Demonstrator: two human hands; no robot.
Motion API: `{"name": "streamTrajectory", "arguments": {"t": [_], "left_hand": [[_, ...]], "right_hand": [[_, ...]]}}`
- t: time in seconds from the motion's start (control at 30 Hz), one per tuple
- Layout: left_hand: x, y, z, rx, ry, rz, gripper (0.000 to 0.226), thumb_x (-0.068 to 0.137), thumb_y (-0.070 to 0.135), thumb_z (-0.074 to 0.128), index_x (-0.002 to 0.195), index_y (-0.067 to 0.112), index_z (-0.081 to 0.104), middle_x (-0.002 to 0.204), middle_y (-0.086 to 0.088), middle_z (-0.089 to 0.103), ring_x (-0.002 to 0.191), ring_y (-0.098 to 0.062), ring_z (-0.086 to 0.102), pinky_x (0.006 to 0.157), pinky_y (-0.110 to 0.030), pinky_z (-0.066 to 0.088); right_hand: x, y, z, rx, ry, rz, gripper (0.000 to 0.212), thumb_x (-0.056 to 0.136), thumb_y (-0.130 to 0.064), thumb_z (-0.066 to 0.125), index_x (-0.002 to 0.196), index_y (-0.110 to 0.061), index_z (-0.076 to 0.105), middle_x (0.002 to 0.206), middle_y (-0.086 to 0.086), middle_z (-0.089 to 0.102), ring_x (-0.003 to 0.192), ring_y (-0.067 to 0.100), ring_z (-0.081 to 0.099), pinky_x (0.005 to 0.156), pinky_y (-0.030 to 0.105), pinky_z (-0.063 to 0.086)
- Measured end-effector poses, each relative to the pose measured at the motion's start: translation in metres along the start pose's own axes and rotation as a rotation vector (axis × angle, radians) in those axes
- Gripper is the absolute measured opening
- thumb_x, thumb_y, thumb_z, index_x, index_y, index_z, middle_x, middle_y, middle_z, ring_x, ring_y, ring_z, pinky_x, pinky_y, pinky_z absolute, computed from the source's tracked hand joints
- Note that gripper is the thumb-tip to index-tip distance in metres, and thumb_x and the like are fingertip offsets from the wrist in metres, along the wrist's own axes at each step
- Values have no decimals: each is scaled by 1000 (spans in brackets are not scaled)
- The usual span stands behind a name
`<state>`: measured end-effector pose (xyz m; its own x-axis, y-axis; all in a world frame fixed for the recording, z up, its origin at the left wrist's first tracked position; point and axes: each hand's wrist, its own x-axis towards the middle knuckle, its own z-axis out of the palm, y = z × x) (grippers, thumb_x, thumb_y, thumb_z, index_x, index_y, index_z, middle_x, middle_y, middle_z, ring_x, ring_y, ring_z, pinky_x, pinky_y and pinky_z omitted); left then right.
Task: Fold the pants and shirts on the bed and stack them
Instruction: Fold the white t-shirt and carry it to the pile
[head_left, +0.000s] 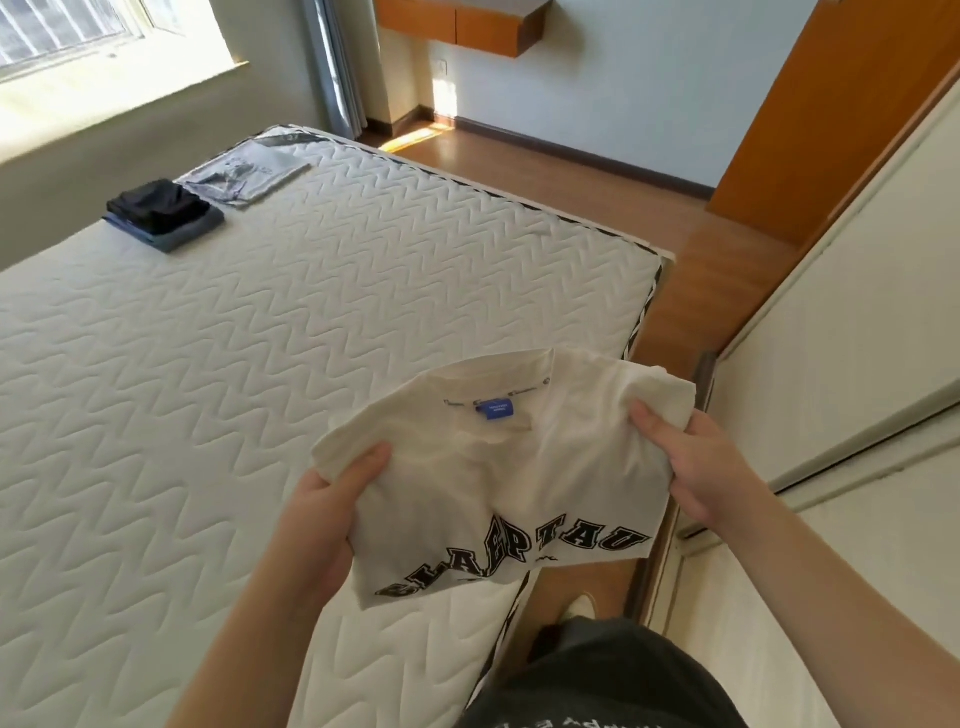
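I hold a folded cream T-shirt (519, 467) with black block letters and a blue neck label in the air over the near right corner of the bed (260, 364). My left hand (332, 509) grips its left edge, thumb on top. My right hand (691, 462) grips its right edge, thumb on top. At the far left of the mattress sits a stack of folded dark pants (163, 213), black on top of blue-grey ones. Just behind it lies a folded light grey shirt (244, 174), flat on the mattress.
The white quilted mattress is bare between the stack and me. Wooden floor (691, 291) runs along the bed's right side. A cream wardrobe (831, 312) stands at the right, an orange door (831, 104) beyond it. A window (78, 31) lights the far left.
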<state>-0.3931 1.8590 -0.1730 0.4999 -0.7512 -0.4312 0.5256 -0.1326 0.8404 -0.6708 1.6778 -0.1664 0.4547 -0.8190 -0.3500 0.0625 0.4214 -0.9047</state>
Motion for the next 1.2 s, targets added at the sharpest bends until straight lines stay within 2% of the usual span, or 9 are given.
{"name": "streamTrajectory", "arguments": {"t": [0.23,0.43,0.5,0.63,0.77,0.93,1.07,1.13,1.2], "left_hand": [[65,-5,106,50,53,-41,21,72,27,75,91,19,80,103,-11,75,91,-22,74,63,-26,58],[98,1,175,51,52,-34,39,72,31,78,106,14,74,107,-11,75,96,-23,73,65,-26,58],[107,3,186,50,73,-27,38,70,33,79,103,15,75,106,-9,75,94,-21,73,64,-24,58],[130,3,201,82,57,-13,32,69,33,78,98,20,78,107,-7,75,96,-20,73,65,-23,58],[160,-3,225,110,-11,-42,32,69,34,78,99,23,78,107,-7,75,97,-20,73,66,-23,57],[219,-13,269,122,-49,-85,35,71,29,77,102,13,75,105,-9,75,93,-21,73,63,-24,58],[276,-10,326,184,-185,-103,35,72,28,77,103,12,75,106,-11,75,95,-23,73,65,-24,57],[299,-6,354,238,-238,-108,33,74,27,77,104,12,75,106,-12,75,96,-25,73,67,-26,58],[321,0,379,252,-303,-113,30,75,27,82,102,15,77,106,-11,75,98,-26,72,69,-28,58]], "right_hand": [[91,-30,-61,8,-6,44,21,83,-35,72,97,-22,78,109,8,74,98,24,72,70,29,59],[153,-69,-97,4,1,36,19,79,-35,73,93,-23,79,106,9,75,95,24,73,68,29,58],[166,-76,-107,22,12,21,15,84,-32,71,93,-24,79,105,9,75,95,24,73,68,29,58],[188,-80,-131,-39,29,3,14,90,-31,68,95,-23,78,105,9,75,98,27,72,76,35,57],[205,-86,-156,-86,79,18,27,81,-40,71,96,-20,78,103,11,75,98,30,71,85,45,56],[233,-99,-190,-187,214,-9,31,77,-47,70,93,-22,77,99,8,76,96,28,72,93,52,53],[250,-117,-220,-225,300,-22,21,90,-41,67,96,-22,75,96,0,76,93,21,72,84,41,57],[258,-131,-236,-276,300,-10,26,90,-46,64,102,-25,72,96,-7,76,91,13,72,75,28,55],[265,-146,-252,-273,339,-2,33,86,-53,64,107,-28,71,98,-9,75,90,10,72,78,29,54]]}}
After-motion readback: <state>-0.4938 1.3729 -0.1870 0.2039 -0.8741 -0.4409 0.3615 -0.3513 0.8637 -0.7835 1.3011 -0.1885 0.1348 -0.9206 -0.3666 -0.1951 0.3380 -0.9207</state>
